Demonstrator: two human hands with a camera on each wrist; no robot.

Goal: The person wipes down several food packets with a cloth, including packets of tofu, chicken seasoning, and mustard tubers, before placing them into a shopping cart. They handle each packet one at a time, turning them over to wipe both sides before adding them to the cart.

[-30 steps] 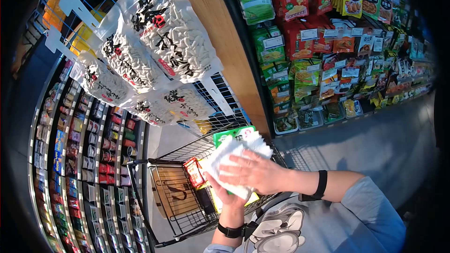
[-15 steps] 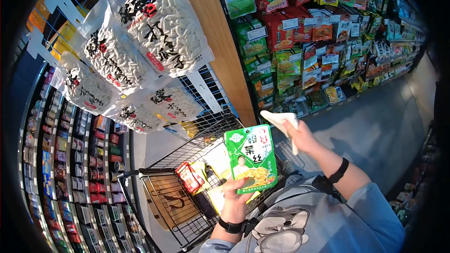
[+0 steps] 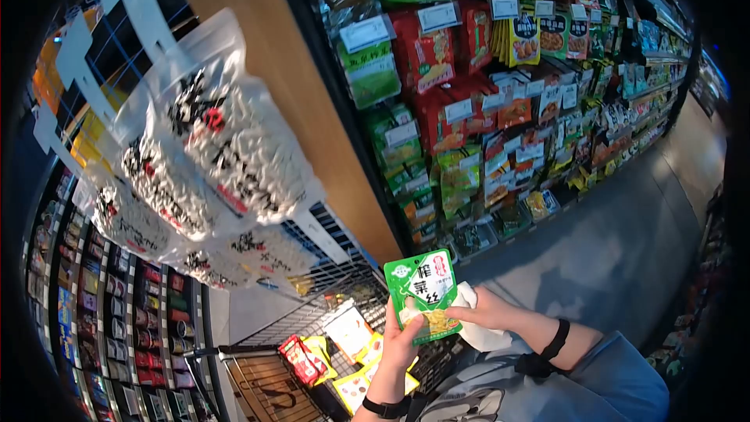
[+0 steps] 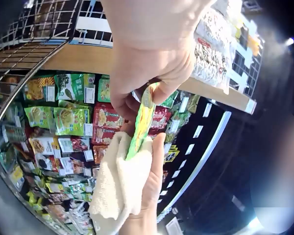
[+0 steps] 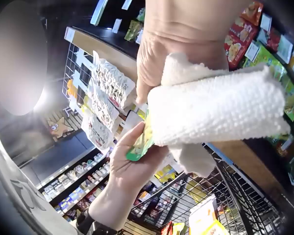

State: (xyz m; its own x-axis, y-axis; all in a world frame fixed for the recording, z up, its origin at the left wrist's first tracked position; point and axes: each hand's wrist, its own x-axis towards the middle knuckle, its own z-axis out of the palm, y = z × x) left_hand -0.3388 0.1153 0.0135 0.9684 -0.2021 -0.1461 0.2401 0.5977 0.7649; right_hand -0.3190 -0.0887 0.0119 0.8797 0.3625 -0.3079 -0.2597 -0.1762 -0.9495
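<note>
A green packet of pickled vegetable strips (image 3: 422, 289) is held upright above a shopping cart, its printed front toward the head camera. My left hand (image 3: 400, 340) grips its lower left edge, thumb across the front. My right hand (image 3: 486, 309) holds a folded white cloth (image 3: 483, 337) against the packet's right side, the thumb reaching onto the front. In the left wrist view the packet (image 4: 143, 120) shows edge-on, with the white cloth (image 4: 120, 181) bunched round its far edge. The textured cloth (image 5: 215, 107) hides most of the right fingers in the right wrist view.
Below the hands, the wire cart (image 3: 258, 336) carries a red packet (image 3: 301, 359) and several yellow and white packs. Large bags of white seeds (image 3: 234, 141) hang at left on a wire rack beside a wooden post (image 3: 273, 70). Shelves of hanging packets (image 3: 469, 109) stand ahead.
The cloth covered the packet's front, then my right hand swung away with it, and now it is back at the packet's right side. The head view has shifted rightward; my left hand keeps the packet.
</note>
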